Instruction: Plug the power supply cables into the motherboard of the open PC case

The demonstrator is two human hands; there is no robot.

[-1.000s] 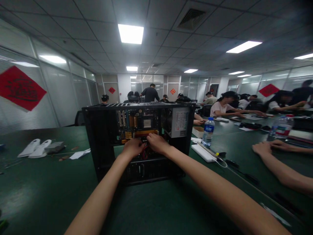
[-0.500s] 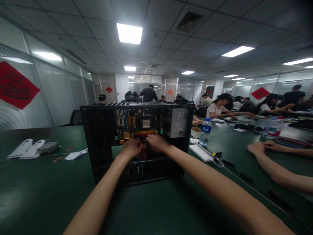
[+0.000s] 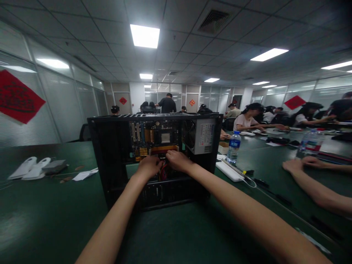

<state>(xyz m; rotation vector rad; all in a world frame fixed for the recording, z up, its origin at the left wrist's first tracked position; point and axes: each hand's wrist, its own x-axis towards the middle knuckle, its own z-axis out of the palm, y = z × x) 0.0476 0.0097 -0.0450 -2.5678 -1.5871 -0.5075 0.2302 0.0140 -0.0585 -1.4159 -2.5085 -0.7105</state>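
An open black computer case (image 3: 97, 161) stands on the green table, its inside facing me. The motherboard (image 3: 154, 135) shows a bare square processor (image 3: 165, 138) and orange memory slots (image 3: 165, 148). My left hand (image 3: 150, 167) is at the board's lower edge, fingers curled inward. Beside it my right hand (image 3: 178, 160) has its thumb and fingers pinched just under the orange slots. Red and dark cables (image 3: 164, 170) hang between the two hands. What the fingertips hold is hidden. At upper right in the case sits the silver power supply (image 3: 204, 136) with its fan.
Right of the case are a water bottle (image 3: 233, 147), a white power strip (image 3: 229, 171) and cables. White objects (image 3: 37, 168), a grey block (image 3: 55, 167) and paper (image 3: 85, 174) lie left. Another person's arms (image 3: 316, 183) rest on the table at right; others work farther back.
The view has shifted slightly, so the case looks a little nearer. Both hands stay at the same place in the case, with barely any finger movement.
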